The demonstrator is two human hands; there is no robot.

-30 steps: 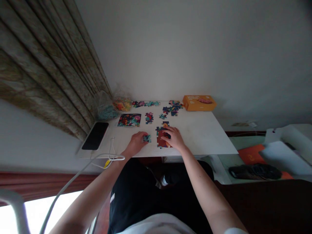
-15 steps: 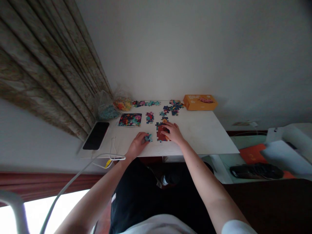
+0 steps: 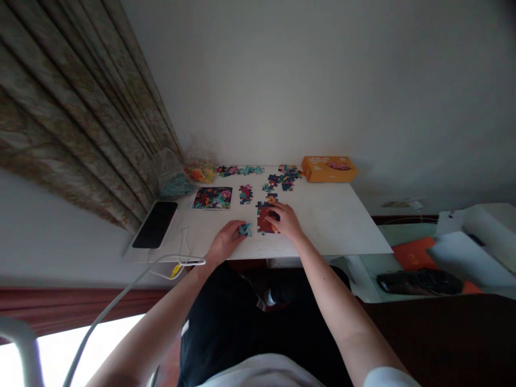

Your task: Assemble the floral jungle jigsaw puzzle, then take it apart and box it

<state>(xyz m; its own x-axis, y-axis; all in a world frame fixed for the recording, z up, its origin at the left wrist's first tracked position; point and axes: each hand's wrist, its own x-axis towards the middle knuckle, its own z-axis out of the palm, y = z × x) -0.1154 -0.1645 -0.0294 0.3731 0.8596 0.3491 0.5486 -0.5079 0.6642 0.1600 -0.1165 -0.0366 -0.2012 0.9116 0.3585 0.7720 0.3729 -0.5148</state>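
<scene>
My left hand is closed at the near edge of the table, its fingertips gripping a teal puzzle piece. Right of it lies a joined block of red puzzle pieces with a dark blue border. My right hand rests over that block's right side, thumb and fingers apart, covering part of it. Just beyond the fingers sits an orange and dark piece at the block's top. A small joined cluster with a red shape lies further back to the left.
A picture card and a black phone lie at left, near a white cable. Bags of pieces stand by the curtain. More puzzle clusters lie at the back beside an orange box.
The view has shifted slightly, so everything sits a little further left. Both hands keep nearly the same places, the left still with the teal piece.
</scene>
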